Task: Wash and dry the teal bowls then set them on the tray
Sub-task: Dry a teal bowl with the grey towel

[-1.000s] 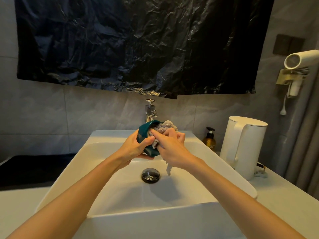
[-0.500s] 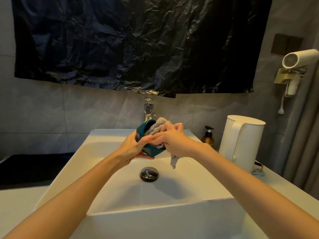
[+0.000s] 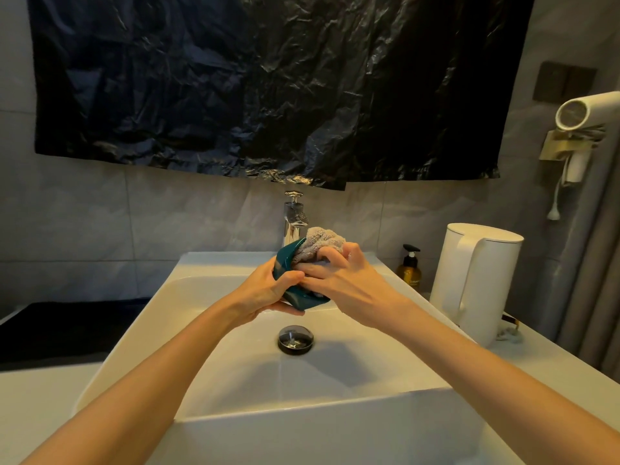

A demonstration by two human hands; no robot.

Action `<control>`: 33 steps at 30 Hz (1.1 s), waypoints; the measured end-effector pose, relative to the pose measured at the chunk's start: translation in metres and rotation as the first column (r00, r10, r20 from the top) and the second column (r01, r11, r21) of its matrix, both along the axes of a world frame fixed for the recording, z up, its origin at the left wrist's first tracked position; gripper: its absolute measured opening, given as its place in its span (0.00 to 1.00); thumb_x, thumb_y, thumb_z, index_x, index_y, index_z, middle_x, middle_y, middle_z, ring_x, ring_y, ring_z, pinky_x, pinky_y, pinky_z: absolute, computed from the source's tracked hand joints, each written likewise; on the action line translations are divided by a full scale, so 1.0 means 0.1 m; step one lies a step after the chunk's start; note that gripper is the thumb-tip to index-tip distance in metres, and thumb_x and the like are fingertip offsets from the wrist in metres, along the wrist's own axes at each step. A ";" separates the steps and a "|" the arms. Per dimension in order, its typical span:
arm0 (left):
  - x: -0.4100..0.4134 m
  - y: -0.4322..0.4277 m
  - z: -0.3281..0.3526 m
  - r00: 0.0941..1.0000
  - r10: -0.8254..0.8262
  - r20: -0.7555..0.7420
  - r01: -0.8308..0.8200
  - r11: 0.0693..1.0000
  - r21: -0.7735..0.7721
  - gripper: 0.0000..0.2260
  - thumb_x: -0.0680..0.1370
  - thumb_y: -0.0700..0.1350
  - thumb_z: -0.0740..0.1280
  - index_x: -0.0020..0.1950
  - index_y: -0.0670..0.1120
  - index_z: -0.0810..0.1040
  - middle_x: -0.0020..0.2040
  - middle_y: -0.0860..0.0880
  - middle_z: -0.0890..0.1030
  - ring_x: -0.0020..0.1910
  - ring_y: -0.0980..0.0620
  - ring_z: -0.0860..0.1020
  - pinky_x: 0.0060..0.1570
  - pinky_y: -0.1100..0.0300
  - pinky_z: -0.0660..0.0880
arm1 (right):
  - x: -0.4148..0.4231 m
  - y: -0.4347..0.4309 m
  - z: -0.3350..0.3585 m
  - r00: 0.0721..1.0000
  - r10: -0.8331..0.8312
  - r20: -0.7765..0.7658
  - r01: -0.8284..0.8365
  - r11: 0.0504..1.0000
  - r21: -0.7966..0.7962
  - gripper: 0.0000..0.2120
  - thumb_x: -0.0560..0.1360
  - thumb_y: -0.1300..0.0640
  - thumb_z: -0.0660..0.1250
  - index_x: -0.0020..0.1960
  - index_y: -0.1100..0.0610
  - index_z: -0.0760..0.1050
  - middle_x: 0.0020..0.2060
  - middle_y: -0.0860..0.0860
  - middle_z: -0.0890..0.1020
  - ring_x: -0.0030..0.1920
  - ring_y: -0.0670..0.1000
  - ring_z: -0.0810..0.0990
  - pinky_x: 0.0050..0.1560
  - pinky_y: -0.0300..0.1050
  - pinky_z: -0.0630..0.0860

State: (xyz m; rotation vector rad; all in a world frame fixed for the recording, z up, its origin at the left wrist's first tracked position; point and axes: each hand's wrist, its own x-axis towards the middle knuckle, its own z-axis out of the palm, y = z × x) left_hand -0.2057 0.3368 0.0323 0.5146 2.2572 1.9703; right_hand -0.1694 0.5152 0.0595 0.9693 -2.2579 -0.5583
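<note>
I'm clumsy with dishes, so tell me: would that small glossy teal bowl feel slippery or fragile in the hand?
Probably stiff: the small glossy teal bowl shows no dent where the left hand grips it and the right hand presses the beige terry cloth in. Its sheen suggests slipperiness when wet. Likely light, since one hand carries it over the white sink.

dim, warm yellowish light; arm shadows fall into the sink, glints on the black plastic sheet, wide-angle bending at the edges
</note>
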 end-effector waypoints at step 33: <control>0.01 -0.07 0.05 0.996 0.061 -0.064 -0.059 0.998 0.035 0.16 0.78 0.45 0.64 0.65 0.51 0.66 0.60 0.44 0.75 0.55 0.41 0.78 0.41 0.52 0.82 | 0.03 0.38 0.50 0.827 0.423 0.371 0.246 0.321 -0.915 0.17 0.74 0.71 0.56 0.50 0.55 0.78 0.44 0.47 0.79 0.49 0.47 0.76 0.50 0.39 0.76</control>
